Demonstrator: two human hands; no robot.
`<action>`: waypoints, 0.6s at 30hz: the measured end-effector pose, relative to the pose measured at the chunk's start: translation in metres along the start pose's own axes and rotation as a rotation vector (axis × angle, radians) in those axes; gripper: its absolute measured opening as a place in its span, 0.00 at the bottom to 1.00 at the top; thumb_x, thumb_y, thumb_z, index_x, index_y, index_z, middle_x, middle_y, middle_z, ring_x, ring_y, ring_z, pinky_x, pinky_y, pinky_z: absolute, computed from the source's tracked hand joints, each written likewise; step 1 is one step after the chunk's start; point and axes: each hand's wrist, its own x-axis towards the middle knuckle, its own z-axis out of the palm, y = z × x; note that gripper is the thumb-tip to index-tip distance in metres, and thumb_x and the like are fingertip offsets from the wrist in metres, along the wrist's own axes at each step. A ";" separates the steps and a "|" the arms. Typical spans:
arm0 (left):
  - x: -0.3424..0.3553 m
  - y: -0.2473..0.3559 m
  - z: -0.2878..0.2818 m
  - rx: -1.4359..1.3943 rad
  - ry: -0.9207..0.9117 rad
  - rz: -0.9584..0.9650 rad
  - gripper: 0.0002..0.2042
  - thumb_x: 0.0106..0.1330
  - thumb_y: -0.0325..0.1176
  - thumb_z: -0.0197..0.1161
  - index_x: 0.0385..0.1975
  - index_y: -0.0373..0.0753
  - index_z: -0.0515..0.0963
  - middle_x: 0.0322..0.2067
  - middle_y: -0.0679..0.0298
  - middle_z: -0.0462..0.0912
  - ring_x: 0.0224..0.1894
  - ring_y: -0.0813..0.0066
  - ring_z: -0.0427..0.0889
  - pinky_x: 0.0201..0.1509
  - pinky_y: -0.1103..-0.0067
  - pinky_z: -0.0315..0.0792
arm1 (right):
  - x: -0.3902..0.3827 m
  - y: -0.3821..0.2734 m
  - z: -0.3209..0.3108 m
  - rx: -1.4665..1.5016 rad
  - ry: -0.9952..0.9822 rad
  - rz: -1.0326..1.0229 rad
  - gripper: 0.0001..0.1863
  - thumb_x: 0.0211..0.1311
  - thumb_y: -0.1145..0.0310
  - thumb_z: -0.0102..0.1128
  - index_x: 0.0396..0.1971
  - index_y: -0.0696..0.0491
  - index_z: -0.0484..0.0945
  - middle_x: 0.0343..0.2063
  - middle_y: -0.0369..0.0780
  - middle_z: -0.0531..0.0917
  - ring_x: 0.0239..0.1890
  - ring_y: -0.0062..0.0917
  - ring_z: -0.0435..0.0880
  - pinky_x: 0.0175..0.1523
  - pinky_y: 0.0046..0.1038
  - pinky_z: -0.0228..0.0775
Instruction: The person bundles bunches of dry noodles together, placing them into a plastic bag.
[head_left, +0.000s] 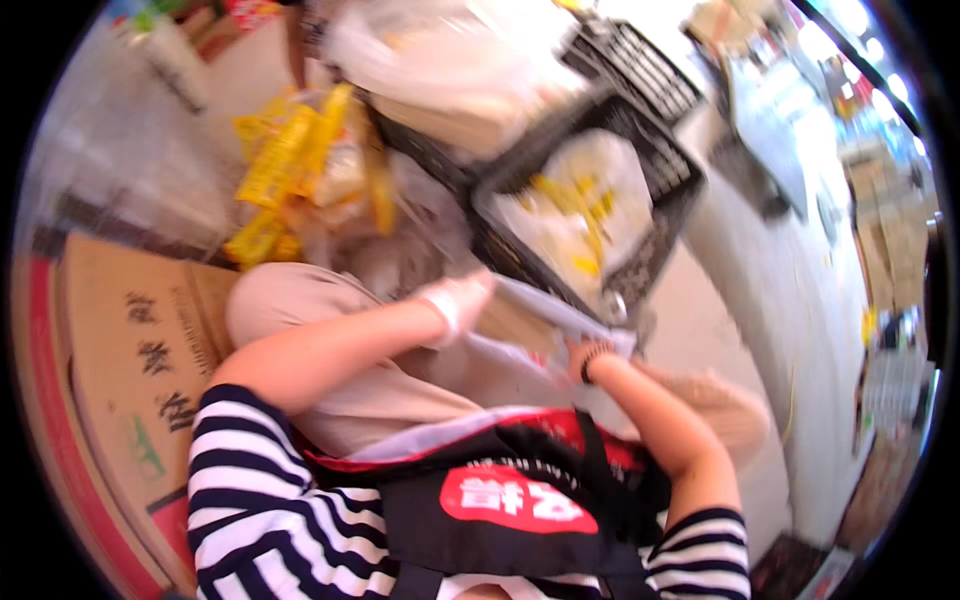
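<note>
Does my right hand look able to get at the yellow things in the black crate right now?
Probably yes: your right hand is close to the black crate, which is open on top, so only the near wall seems to stand before the yellow things.

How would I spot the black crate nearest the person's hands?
Start at the person's black apron and look up past the right hand. Just beyond it sits an open black crate. Unlike the rear black crate, this one shows bright yellow pieces lying on whitish plastic.
</note>
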 end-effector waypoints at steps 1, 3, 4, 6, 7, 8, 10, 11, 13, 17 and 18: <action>0.011 -0.004 0.010 0.023 0.043 0.016 0.24 0.57 0.23 0.49 0.57 0.33 0.61 0.56 0.46 0.67 0.54 0.51 0.72 0.56 0.67 0.68 | -0.001 0.000 -0.005 -0.051 -0.056 -0.017 0.42 0.48 0.51 0.51 0.66 0.41 0.51 0.66 0.48 0.51 0.67 0.42 0.52 0.68 0.46 0.44; 0.007 0.027 -0.014 0.028 -0.026 0.057 0.24 0.57 0.23 0.50 0.57 0.33 0.61 0.56 0.48 0.67 0.54 0.52 0.72 0.55 0.66 0.69 | 0.000 0.011 -0.007 -0.002 -0.059 -0.135 0.42 0.45 0.48 0.56 0.63 0.48 0.58 0.60 0.50 0.64 0.62 0.39 0.64 0.64 0.35 0.56; 0.006 0.029 -0.013 0.039 -0.004 0.067 0.24 0.57 0.23 0.50 0.56 0.32 0.61 0.56 0.49 0.67 0.53 0.52 0.73 0.54 0.66 0.69 | -0.003 0.015 -0.014 0.010 -0.070 -0.220 0.47 0.42 0.43 0.60 0.62 0.51 0.59 0.57 0.50 0.68 0.59 0.38 0.68 0.63 0.32 0.59; 0.005 0.029 -0.012 0.139 0.015 0.089 0.24 0.57 0.24 0.51 0.56 0.31 0.62 0.56 0.50 0.67 0.52 0.53 0.74 0.53 0.66 0.70 | -0.018 0.017 -0.031 0.011 -0.034 -0.312 0.49 0.40 0.40 0.61 0.62 0.51 0.59 0.56 0.50 0.69 0.58 0.38 0.69 0.62 0.32 0.60; 0.004 0.027 -0.010 0.221 0.006 0.096 0.24 0.57 0.25 0.51 0.56 0.31 0.62 0.57 0.50 0.67 0.52 0.54 0.74 0.52 0.67 0.71 | -0.027 0.017 -0.036 0.013 -0.029 -0.361 0.50 0.39 0.38 0.62 0.62 0.51 0.59 0.56 0.50 0.70 0.58 0.38 0.70 0.61 0.32 0.60; 0.014 0.022 -0.002 0.331 0.026 0.108 0.21 0.57 0.27 0.52 0.53 0.33 0.68 0.51 0.52 0.74 0.48 0.58 0.78 0.48 0.68 0.74 | -0.030 0.019 -0.040 -0.008 -0.044 -0.392 0.53 0.37 0.34 0.62 0.62 0.51 0.59 0.53 0.50 0.72 0.57 0.39 0.71 0.60 0.32 0.62; 0.015 0.033 -0.015 0.449 -0.075 0.105 0.17 0.56 0.30 0.54 0.47 0.35 0.74 0.45 0.55 0.78 0.45 0.61 0.80 0.44 0.68 0.75 | -0.054 0.018 -0.047 0.026 -0.106 -0.422 0.52 0.38 0.34 0.61 0.62 0.50 0.60 0.52 0.50 0.73 0.55 0.39 0.72 0.59 0.32 0.62; 0.014 0.040 -0.022 0.508 -0.130 0.104 0.16 0.56 0.31 0.55 0.44 0.36 0.77 0.42 0.57 0.81 0.43 0.62 0.81 0.42 0.69 0.76 | -0.065 0.018 -0.050 0.046 -0.139 -0.438 0.51 0.39 0.33 0.60 0.61 0.50 0.60 0.51 0.50 0.74 0.55 0.39 0.72 0.59 0.33 0.63; 0.013 0.054 -0.029 0.599 -0.084 0.149 0.11 0.54 0.33 0.60 0.36 0.41 0.82 0.36 0.64 0.84 0.40 0.67 0.83 0.35 0.71 0.76 | -0.081 0.013 -0.036 -0.147 -0.016 -0.518 0.47 0.42 0.33 0.58 0.58 0.51 0.64 0.46 0.52 0.77 0.49 0.40 0.76 0.54 0.37 0.67; 0.023 0.057 -0.028 0.702 -0.037 0.140 0.12 0.50 0.33 0.65 0.36 0.44 0.82 0.36 0.67 0.83 0.40 0.71 0.82 0.32 0.72 0.75 | -0.093 -0.001 -0.011 -0.352 0.017 -0.470 0.32 0.52 0.43 0.53 0.49 0.53 0.70 0.34 0.47 0.82 0.40 0.40 0.81 0.48 0.38 0.70; 0.023 0.055 -0.031 0.700 -0.054 0.150 0.11 0.51 0.34 0.64 0.35 0.44 0.82 0.35 0.66 0.84 0.39 0.71 0.82 0.32 0.72 0.75 | -0.091 -0.002 -0.005 -0.318 0.047 -0.506 0.28 0.55 0.43 0.50 0.45 0.53 0.74 0.33 0.47 0.82 0.39 0.40 0.82 0.48 0.38 0.70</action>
